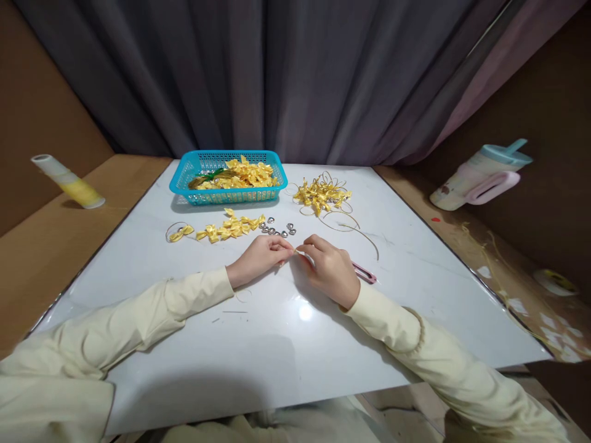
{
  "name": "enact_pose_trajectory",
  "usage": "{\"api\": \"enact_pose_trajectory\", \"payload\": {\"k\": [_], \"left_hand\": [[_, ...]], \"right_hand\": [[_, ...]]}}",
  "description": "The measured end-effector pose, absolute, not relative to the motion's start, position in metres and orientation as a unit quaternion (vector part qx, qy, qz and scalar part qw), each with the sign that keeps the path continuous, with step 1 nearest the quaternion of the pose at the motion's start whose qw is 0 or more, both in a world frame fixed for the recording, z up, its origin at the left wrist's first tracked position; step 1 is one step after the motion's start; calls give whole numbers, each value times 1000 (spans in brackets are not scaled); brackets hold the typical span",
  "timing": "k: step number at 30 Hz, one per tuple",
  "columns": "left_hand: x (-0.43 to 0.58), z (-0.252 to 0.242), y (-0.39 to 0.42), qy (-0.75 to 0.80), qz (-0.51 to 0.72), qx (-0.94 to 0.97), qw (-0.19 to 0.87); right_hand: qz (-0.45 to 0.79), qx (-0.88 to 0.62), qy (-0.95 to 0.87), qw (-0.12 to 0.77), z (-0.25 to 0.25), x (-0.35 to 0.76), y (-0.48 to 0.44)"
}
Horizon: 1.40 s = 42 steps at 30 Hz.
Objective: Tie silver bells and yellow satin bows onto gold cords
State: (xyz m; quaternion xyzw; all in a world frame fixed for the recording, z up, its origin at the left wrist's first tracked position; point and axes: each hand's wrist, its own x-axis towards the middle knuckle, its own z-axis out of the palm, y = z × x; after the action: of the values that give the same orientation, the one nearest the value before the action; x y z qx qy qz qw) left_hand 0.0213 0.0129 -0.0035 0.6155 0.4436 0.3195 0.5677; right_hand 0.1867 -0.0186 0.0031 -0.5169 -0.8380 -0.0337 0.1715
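Note:
Above the middle of the white tabletop, my left hand (262, 258) and my right hand (331, 271) meet fingertip to fingertip. Both are closed in a pinch on a thin gold cord (296, 251), of which only a tiny bit shows between them. Just beyond the fingers lie several small silver beads (272, 232). A row of yellow ribbon bows (233, 226) is to the left of the beads, and one bow with a loop of cord (181, 232) lies at its end. Partly behind my right hand is a pink cutter (364, 272).
A blue basket (184, 195) holding yellow bows stands at the back left. At the back right is a pile of bows on cords (323, 194). A tumbler (480, 175) and a tape roll (556, 282) are on the right; a yellow-wrapped tube (76, 186) leans left.

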Motion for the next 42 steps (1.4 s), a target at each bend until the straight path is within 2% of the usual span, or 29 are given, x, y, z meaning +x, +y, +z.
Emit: {"api": "enact_pose_trajectory", "payload": {"k": [19, 29, 42], "left_hand": [[24, -8, 11, 455, 326, 633, 536], [25, -7, 11, 457, 327, 631, 535], [24, -14, 17, 452, 351, 574, 586]], "right_hand": [[-57, -496, -864, 59, 9, 185, -17], [-69, -490, -869, 28, 12, 184, -16], [-173, -422, -890, -8, 4, 177, -18]]}}
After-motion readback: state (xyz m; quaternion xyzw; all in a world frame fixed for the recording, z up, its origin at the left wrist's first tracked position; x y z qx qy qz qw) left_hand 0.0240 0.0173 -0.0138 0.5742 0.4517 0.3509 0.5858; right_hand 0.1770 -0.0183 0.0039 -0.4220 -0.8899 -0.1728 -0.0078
